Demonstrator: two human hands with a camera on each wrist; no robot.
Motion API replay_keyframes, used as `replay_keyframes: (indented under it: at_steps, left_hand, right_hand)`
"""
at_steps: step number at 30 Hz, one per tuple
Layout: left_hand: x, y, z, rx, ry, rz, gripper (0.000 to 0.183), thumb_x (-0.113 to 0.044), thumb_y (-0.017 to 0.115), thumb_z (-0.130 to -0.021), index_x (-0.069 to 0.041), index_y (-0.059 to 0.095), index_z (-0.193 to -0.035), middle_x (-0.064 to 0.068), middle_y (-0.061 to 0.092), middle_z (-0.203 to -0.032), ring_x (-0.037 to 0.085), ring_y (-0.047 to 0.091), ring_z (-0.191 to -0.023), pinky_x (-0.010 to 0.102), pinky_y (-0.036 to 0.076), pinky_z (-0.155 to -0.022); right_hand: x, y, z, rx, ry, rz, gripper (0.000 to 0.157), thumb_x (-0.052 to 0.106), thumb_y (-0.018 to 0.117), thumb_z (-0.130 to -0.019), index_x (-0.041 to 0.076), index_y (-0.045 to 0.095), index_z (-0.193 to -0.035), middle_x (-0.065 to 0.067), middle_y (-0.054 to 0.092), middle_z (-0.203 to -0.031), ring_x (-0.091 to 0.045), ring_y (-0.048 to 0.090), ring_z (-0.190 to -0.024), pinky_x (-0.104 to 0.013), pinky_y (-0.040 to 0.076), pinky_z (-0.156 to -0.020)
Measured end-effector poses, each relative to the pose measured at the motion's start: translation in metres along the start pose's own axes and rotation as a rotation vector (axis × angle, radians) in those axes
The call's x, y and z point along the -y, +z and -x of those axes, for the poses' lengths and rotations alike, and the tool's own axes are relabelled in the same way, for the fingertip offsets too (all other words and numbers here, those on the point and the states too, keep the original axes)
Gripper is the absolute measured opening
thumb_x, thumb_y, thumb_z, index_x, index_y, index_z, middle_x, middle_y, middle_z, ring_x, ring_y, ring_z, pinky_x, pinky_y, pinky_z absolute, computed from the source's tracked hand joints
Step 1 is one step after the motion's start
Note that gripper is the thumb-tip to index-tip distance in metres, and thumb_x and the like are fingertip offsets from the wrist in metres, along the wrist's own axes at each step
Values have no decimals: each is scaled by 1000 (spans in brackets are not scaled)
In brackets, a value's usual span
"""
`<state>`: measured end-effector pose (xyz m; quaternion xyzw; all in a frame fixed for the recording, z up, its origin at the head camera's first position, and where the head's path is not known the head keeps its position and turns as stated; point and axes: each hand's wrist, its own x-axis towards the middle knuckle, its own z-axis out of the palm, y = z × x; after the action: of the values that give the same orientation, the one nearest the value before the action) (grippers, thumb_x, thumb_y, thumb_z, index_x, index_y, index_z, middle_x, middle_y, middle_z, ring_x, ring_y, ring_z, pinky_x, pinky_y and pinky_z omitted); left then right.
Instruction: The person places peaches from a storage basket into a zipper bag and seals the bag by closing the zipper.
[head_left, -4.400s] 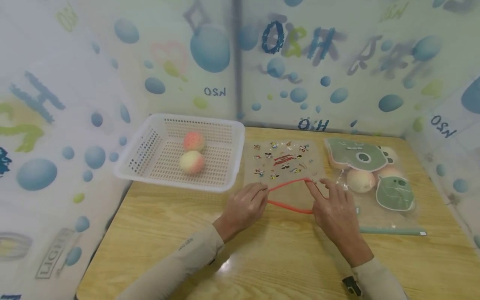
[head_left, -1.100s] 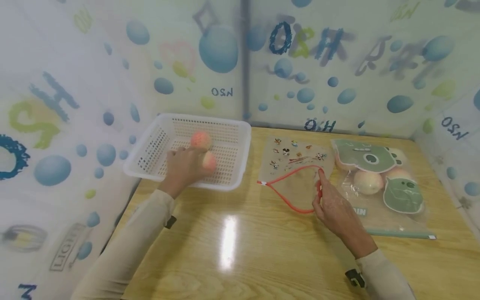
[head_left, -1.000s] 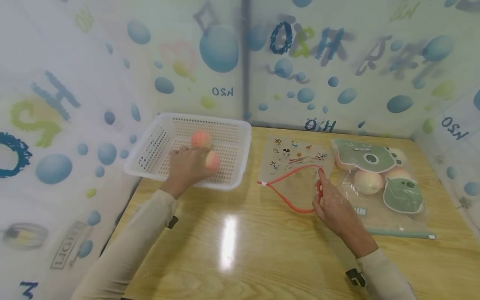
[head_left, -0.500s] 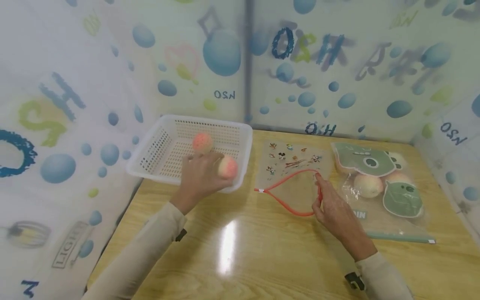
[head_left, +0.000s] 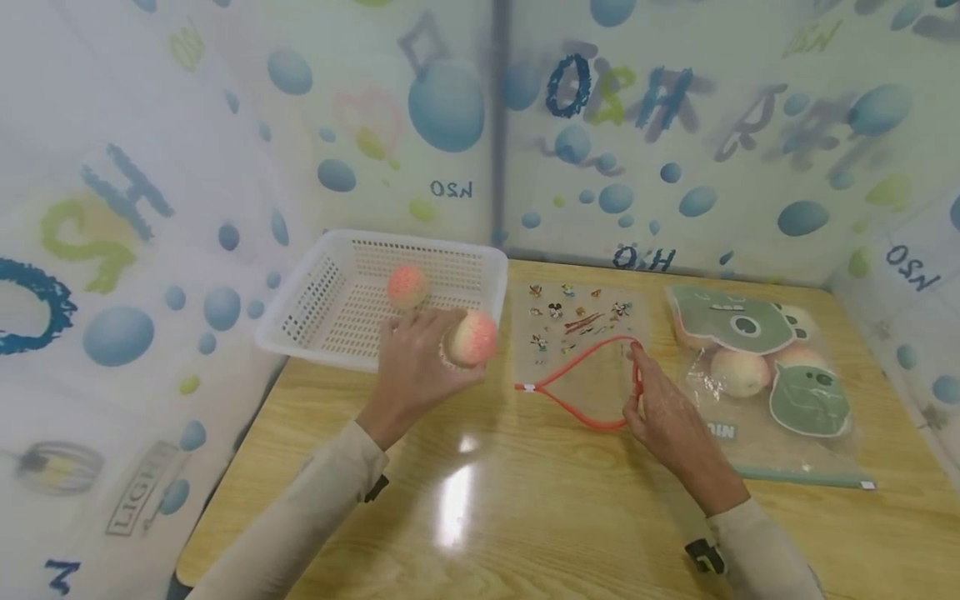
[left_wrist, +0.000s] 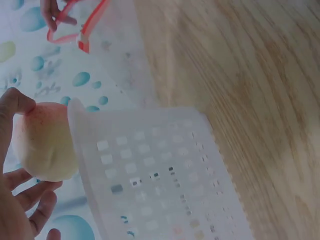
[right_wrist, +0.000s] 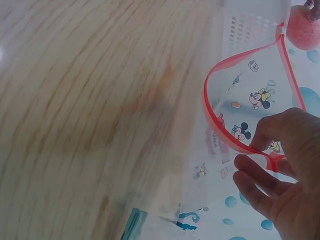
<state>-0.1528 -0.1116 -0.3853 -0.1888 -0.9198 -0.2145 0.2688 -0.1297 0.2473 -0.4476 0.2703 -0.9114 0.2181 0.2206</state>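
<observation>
My left hand [head_left: 420, 367] grips a pink and cream peach [head_left: 474, 338] above the right front rim of the white basket [head_left: 300, 354]. In the left wrist view thumb and fingers curl round that peach [left_wrist: 47, 142] just beside the basket wall [left_wrist: 145, 150]. A second peach [head_left: 407, 287] lies inside the basket. With finger and thumb my right hand [head_left: 671, 421] pinches the right end of the red zip edge of a clear zip bag [head_left: 581, 312]. Its mouth gapes in a loop, and cartoon prints cover it. The right wrist view shows the same pinch on the red edge [right_wrist: 225, 132].
On the right lies another clear zip bag [head_left: 750, 446] with a green slider edge, green animal prints and several peaches [head_left: 740, 372] inside. The wooden table [head_left: 540, 517] meets patterned walls at the back and sides.
The left hand has left the bag, taken the front peach and lifted it rightward over the basket's rim. The right hand keeps its pinch on the bag, whose mouth has spread wider.
</observation>
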Motion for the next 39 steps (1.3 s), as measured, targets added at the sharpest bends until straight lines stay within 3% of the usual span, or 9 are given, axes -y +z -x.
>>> replay_keyframes:
  at_steps: [5,15,23,30,34,39]
  left_hand:
    - [-11,5,1,-55,63,54,64,-48,85,-68,-10,72,-117,7,73,-110,26,60,-96,48,40,-87]
    - [-29,16,7,-49,85,75,63,-47,86,-64,-14,72,-116,3,72,-110,24,59,-93,46,39,-84]
    - [-57,30,15,-35,193,84,68,-54,82,-64,-16,70,-120,0,70,-114,21,58,-97,46,40,-86]
    - [-78,44,20,-41,334,29,71,-62,79,-65,-17,71,-119,-2,70,-114,20,60,-101,45,43,-87]
    - [-84,55,21,-10,384,9,70,-63,78,-65,-18,72,-120,-3,71,-115,19,61,-100,44,44,-88]
    - [-86,67,25,78,413,10,68,-59,78,-69,-19,70,-124,-2,69,-121,19,60,-99,44,44,-89]
  right_hand:
    - [2,0,-1,17,35,-13,84,-10,69,-76,-10,31,-151,-28,54,-138,-43,61,-115,-54,56,-83]
    - [4,0,-4,31,44,-20,83,-8,69,-78,-9,31,-152,-25,53,-140,-40,62,-112,-54,56,-83]
    - [10,1,-2,66,98,-42,83,-7,71,-80,-7,31,-153,-25,53,-142,-37,63,-107,-54,55,-86]
    - [13,1,-2,75,108,-27,83,-6,73,-80,-6,32,-152,-24,54,-140,-29,64,-91,-47,58,-75]
    - [15,1,-1,77,109,-30,82,-4,72,-81,-6,33,-152,-21,61,-129,-24,63,-84,-41,57,-65]
    - [18,2,0,96,142,-34,77,1,72,-85,-4,34,-153,-18,64,-119,-21,62,-80,-37,53,-57]
